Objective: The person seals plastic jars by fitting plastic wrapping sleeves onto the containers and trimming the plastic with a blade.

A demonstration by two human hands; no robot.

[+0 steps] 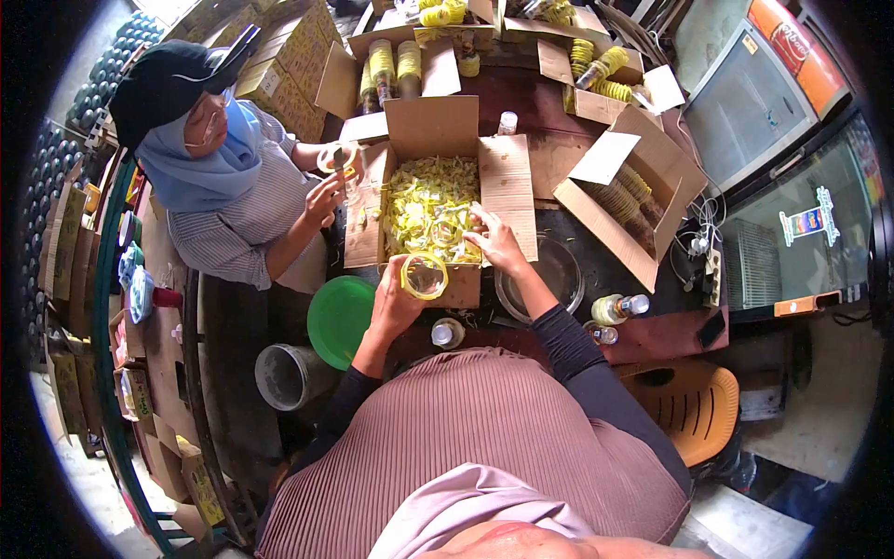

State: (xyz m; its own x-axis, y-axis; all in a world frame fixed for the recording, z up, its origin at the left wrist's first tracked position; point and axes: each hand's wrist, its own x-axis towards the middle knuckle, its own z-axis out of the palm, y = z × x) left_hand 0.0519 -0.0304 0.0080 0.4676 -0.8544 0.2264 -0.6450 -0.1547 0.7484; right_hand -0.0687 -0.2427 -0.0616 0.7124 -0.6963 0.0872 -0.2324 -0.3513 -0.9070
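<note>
My left hand (pixel 395 306) is closed around a round, clear piece with a yellow rim (pixel 425 276), held upright at the near edge of an open cardboard box (pixel 431 128). Yellow and pale shredded strips (pixel 424 197) fill that box. My right hand (pixel 501 246) reaches over the box's right near corner, fingers apart above the strips, and nothing shows in its grip. Another clear round piece (pixel 445 231) seems to lie on the strips beside my right fingertips, though its outline is faint.
Left, a co-worker (pixel 223 177) holds a round clear piece (pixel 339 158). A green basin (pixel 343 321) and grey bucket (pixel 291 376) stand near my left arm. Right are a glass-like bowl (pixel 562 279), bottles (pixel 618 308) and a box of stacked yellow-rimmed containers (pixel 633 197).
</note>
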